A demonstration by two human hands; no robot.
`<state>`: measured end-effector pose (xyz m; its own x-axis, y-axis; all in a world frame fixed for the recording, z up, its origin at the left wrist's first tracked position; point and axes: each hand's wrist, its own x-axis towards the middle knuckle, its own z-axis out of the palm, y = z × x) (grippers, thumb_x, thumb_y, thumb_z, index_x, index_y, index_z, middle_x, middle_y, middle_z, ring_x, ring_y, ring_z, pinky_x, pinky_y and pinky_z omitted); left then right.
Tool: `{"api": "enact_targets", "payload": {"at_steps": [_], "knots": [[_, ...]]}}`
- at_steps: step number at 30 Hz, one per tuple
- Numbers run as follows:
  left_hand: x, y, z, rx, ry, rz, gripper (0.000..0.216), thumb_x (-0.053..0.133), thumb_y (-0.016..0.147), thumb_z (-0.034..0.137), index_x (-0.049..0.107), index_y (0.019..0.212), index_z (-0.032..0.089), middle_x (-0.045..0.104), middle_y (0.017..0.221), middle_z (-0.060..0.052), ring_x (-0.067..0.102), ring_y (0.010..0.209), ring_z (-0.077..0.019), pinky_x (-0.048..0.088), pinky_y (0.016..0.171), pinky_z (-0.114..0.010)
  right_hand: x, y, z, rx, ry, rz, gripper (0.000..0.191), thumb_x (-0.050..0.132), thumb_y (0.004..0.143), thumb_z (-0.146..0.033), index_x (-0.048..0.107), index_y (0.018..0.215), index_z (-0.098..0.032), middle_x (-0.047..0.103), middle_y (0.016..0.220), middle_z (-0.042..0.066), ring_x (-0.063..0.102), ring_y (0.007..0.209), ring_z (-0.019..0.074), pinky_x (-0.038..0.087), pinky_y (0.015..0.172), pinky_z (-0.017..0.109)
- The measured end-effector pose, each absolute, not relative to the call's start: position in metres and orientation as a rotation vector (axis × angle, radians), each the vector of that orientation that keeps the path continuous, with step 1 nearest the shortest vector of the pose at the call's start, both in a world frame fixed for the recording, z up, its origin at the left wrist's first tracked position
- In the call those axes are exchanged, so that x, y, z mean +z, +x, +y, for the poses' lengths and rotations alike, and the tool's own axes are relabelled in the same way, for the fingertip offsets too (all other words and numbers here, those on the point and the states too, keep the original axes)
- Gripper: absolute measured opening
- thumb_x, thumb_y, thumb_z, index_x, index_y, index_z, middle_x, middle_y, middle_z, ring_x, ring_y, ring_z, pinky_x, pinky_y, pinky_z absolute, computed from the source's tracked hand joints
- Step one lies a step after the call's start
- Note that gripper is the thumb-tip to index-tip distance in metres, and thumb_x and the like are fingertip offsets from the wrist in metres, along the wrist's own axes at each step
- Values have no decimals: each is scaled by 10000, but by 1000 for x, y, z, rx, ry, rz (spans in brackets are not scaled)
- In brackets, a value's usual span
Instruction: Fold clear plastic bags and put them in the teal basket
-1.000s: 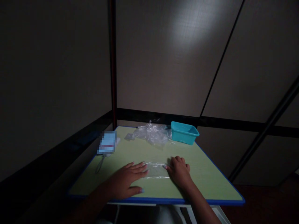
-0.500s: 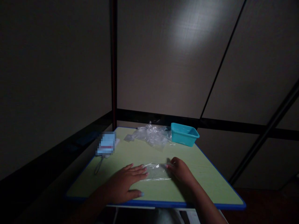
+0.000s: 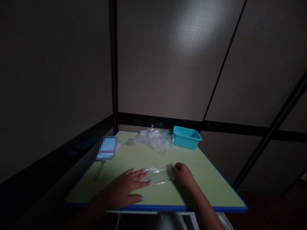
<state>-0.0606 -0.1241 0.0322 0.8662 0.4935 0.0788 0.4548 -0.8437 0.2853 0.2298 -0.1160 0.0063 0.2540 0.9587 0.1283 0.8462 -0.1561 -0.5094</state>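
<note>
A clear plastic bag (image 3: 160, 176) lies flattened on the table in front of me, its surface creased and shiny. My left hand (image 3: 127, 188) rests flat with fingers spread, the fingertips on the bag's left end. At the opposite end, my right hand (image 3: 182, 173) is closed, its thumb and fingers pinched at the bag's right edge. The curled fingers partly hide that edge.
Behind the hands lies a heap of crumpled clear plastic (image 3: 154, 139). A turquoise basket (image 3: 187, 142) stands beside it at the back right. On the left edge is a blurred-out light-blue item (image 3: 107, 148) with a cord loop. The pale green table (image 3: 203, 188) has a blue rim; wall panels rise behind.
The view has shifted slightly. My right hand's fingers have drawn closer together at the bag's right edge. My left hand stays flat on the left end.
</note>
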Motion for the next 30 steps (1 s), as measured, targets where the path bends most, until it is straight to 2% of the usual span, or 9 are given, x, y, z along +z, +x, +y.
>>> {"api": "enact_targets", "payload": {"at_steps": [5,9,12,16,22,27,30], "knots": [[28,-61,-122,200,2787,723,562,482,823,492,251,1332,428,212,1442,31,215,1310,-266,194,1038,-518,5,226,-122,135,-2202,-1607,285,382,842,-373,571,719,-199,657,746,69,594,709,189,294,549,256],[24,-62,-121,217,2807,722,557,441,852,470,201,1352,414,172,1453,33,203,1315,-258,192,1044,-505,9,217,-124,96,-2293,-1578,349,320,865,-420,573,782,-194,663,788,100,615,760,229,340,581,286],[23,-62,-121,238,2811,712,546,425,864,455,194,1356,407,189,1450,38,207,1315,-251,196,1047,-493,11,209,-125,-6,-2351,-1584,338,322,868,-389,576,819,-172,656,784,127,616,761,249,367,604,311],[23,-62,-121,254,2803,712,531,426,856,481,225,1344,418,219,1441,47,220,1310,-257,201,1044,-496,9,203,-127,-161,-2358,-1622,266,355,853,-306,572,848,-154,640,777,132,601,788,261,380,628,332],[25,-62,-122,237,2808,717,557,446,841,498,219,1344,420,213,1443,39,224,1309,-259,204,1040,-499,7,217,-134,-282,-2402,-1549,213,392,827,-269,529,942,-154,602,881,131,543,873,274,378,663,359],[26,-62,-122,241,2814,712,557,452,839,489,220,1342,426,208,1444,41,224,1309,-262,202,1039,-505,11,220,-139,-414,-2382,-1447,239,343,862,-315,510,950,-169,548,962,138,479,944,280,353,711,387],[27,-62,-121,256,2799,713,553,459,835,490,235,1337,430,220,1441,41,232,1305,-267,203,1039,-508,15,218,-137,-264,-2295,-1593,229,399,845,-373,518,954,-210,534,988,108,457,965,262,344,726,372]]}}
